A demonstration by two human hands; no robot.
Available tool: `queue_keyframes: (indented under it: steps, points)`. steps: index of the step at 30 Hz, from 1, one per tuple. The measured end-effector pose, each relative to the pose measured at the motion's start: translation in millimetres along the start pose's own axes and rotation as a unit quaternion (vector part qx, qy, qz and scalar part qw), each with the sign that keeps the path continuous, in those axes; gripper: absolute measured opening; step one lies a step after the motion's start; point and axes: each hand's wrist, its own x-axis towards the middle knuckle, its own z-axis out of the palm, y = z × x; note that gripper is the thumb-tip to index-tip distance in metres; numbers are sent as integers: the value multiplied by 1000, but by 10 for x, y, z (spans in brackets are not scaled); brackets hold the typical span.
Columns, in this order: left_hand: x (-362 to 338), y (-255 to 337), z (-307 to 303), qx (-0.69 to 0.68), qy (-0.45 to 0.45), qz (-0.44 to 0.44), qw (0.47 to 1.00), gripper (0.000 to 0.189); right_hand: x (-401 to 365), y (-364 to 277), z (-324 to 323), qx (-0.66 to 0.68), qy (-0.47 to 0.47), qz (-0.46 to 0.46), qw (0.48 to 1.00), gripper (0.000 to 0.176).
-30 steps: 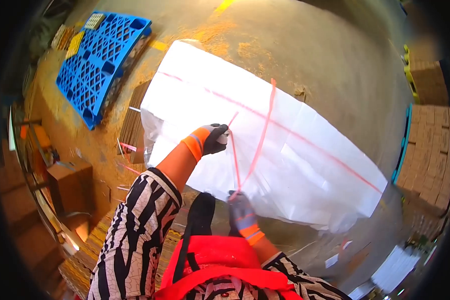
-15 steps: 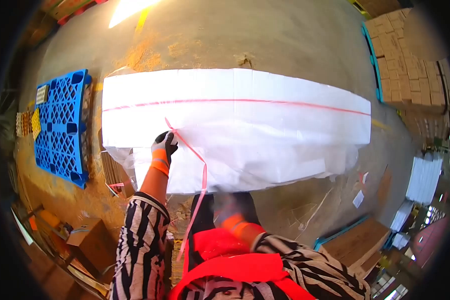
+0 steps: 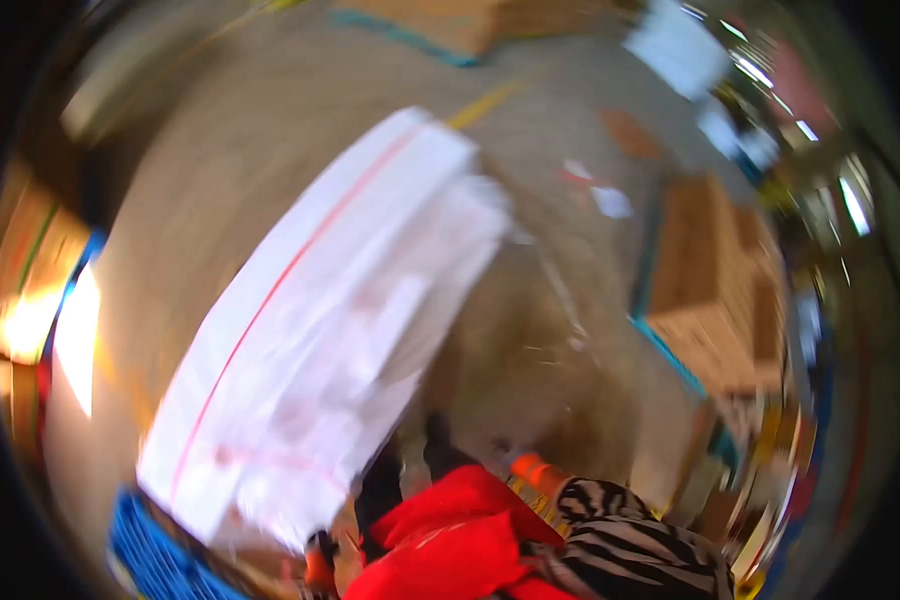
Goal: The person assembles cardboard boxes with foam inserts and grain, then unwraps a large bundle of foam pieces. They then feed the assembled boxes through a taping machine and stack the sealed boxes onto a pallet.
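A long white wrapped bundle (image 3: 310, 300) slants across the floor, with a thin red strap (image 3: 285, 270) along its length. A pinkish strip (image 3: 280, 461), smeared by motion, crosses its near end. Close to that near end is my left hand (image 3: 322, 548), in a dark glove with an orange cuff; its fingers are too blurred to read. My right hand (image 3: 515, 455), also dark-gloved with an orange cuff, is out to the right of the bundle, apart from it. Its fingers are smeared, and I cannot make out anything in them.
A blue plastic pallet (image 3: 160, 550) lies at the lower left. Brown cartons (image 3: 710, 290) stand on a teal-edged pallet to the right. White scraps (image 3: 610, 202) lie on the floor. White stacks (image 3: 678, 50) and more cartons (image 3: 420, 25) are farther back.
My view has swung to the right, so the bundle now slants to the left. My left hand has dropped from the bundle's middle area to its near end; my right hand has moved outward.
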Motion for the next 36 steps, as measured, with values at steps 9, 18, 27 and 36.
queue_keyframes:
  steps: [9,18,27,36]
  points:
    - [756,1234,2691,425,152,98,887,31,118,1029,789,429,-165,-338,821,45]
    - [1422,571,6681,616,-148,158,757,35,-380,3028,-160,620,193,100,754,39]
    - [2407,-1499,9268,820,-294,47,489,36,-648,3876,-17,777,237,280,512,44]
    - [3405,-4682,11221,860,-390,71,320,29,-290,5249,268,902,339,260,53,34]
